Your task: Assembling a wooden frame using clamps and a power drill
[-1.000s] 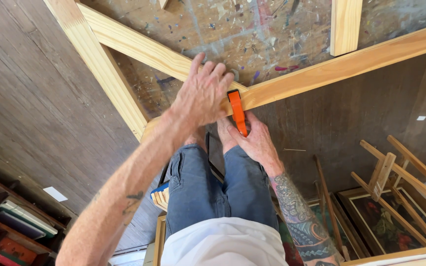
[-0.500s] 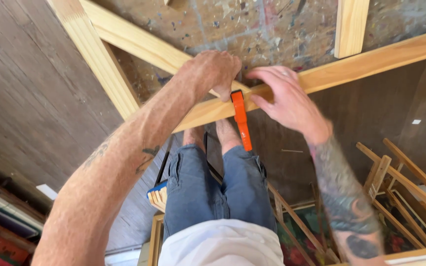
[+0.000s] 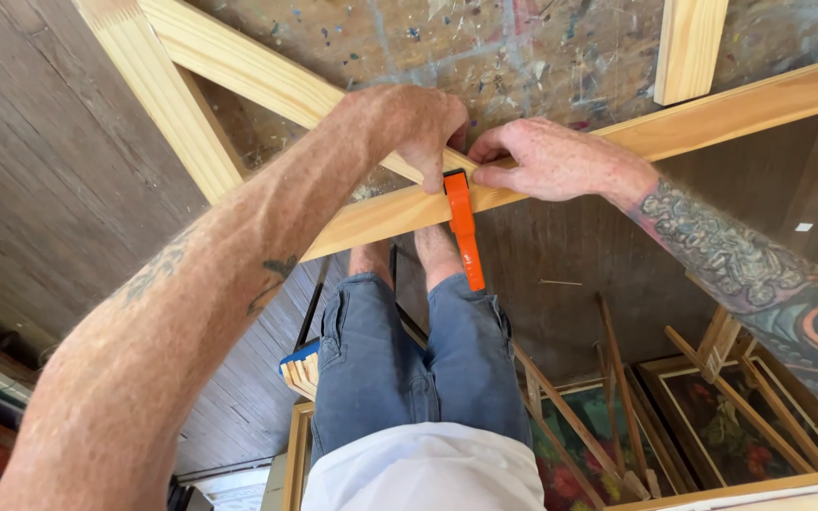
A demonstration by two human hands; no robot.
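Both hands meet at the wooden bar (image 3: 617, 142) in mid-scene: the left hand (image 3: 409, 123) curls over it, the right hand (image 3: 551, 161) pinches the top of the orange clamp (image 3: 463, 227) hanging across it. The clamp looks seated; whether it's tightened is hard to tell.

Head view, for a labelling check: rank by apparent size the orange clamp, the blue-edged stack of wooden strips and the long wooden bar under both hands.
1. long wooden bar
2. orange clamp
3. blue-edged stack of wooden strips, partly hidden and farther away, so unsure.

place: art workshop | signs: paint-spattered floor (image 3: 523, 57); wooden stretcher frame (image 3: 239, 71); framed paintings (image 3: 721, 426) leaning nearby
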